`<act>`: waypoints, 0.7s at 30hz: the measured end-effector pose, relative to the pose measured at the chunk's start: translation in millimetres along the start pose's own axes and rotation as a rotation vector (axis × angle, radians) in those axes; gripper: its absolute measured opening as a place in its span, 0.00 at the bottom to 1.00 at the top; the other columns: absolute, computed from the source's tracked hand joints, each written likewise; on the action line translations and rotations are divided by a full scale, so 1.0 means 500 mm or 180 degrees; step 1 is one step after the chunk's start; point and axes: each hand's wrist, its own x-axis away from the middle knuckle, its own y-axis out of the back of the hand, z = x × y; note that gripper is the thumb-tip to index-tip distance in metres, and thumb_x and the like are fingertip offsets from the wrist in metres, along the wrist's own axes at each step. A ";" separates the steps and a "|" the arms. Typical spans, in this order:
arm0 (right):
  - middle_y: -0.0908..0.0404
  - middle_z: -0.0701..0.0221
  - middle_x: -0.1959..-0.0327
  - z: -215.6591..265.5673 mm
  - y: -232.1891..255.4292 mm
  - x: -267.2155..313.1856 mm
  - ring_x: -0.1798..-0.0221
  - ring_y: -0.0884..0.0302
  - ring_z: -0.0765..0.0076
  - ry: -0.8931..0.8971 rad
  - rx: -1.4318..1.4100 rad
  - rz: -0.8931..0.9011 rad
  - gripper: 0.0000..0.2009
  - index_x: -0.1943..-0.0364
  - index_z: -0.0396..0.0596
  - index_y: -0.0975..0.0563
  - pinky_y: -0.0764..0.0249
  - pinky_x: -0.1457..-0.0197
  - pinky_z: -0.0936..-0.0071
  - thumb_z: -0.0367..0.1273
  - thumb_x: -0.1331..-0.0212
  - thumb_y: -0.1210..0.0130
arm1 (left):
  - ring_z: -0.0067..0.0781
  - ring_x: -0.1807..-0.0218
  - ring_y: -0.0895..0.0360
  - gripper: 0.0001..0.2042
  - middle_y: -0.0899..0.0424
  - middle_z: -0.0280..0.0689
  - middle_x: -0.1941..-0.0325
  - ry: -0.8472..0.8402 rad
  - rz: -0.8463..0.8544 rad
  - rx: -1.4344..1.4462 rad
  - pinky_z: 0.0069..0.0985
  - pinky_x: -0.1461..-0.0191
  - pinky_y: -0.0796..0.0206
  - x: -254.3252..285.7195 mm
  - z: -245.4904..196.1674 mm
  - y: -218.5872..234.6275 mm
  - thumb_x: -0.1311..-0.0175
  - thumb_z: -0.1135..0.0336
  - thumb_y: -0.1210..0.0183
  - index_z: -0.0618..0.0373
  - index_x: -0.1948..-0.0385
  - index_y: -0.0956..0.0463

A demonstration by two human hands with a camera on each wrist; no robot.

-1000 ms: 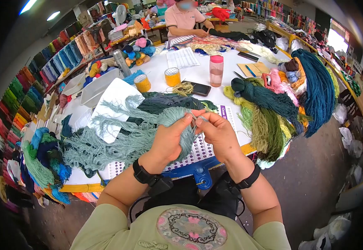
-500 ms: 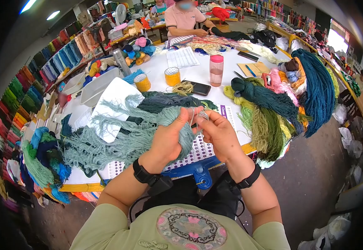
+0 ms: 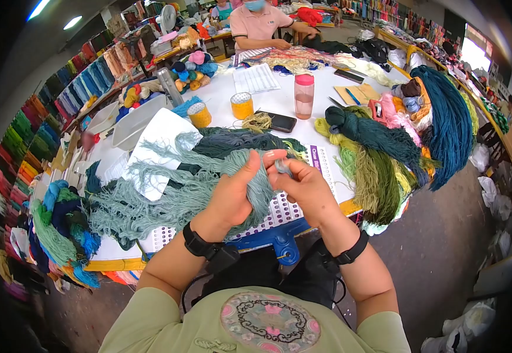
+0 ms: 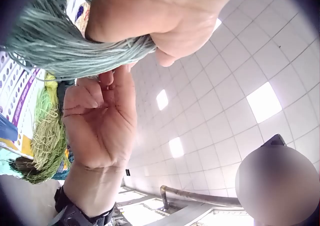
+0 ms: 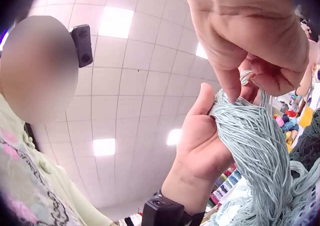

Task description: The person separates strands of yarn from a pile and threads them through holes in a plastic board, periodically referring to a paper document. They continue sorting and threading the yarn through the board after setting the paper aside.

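A grey-green skein of yarn is gripped at its looped end by my left hand, the fingers passing behind it and the thumb raised. Its loose length spreads leftward over the table. My right hand is at the loop's right side, pinching a small bunch of its strands between thumb and fingers. In the right wrist view the skein hangs down over the left fingers, with the right fingertips at its top. In the left wrist view the right hand shows palm-on below the yarn.
Beneath the hands lies a white card with purple dots, and a blue clamp sits at the table edge. Dark green yarn, tape rolls, a phone and a pink-lidded bottle are beyond. Green skeins are piled right.
My left thumb has lifted away from the right fingertips. The right hand's strands have gathered into a small bunch. Across the table, the seated person has stretched an arm rightward.
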 end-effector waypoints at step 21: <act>0.24 0.85 0.72 0.013 0.013 0.007 0.76 0.39 0.92 -0.0316 -0.1223 0.0072 0.04 0.64 0.53 0.22 0.45 0.75 0.88 0.32 0.41 0.42 | 0.33 0.46 0.24 0.16 0.22 0.43 0.46 -0.0297 -0.0762 -0.0319 0.31 0.41 0.33 0.002 0.015 -0.023 0.35 0.65 0.43 0.66 0.50 0.25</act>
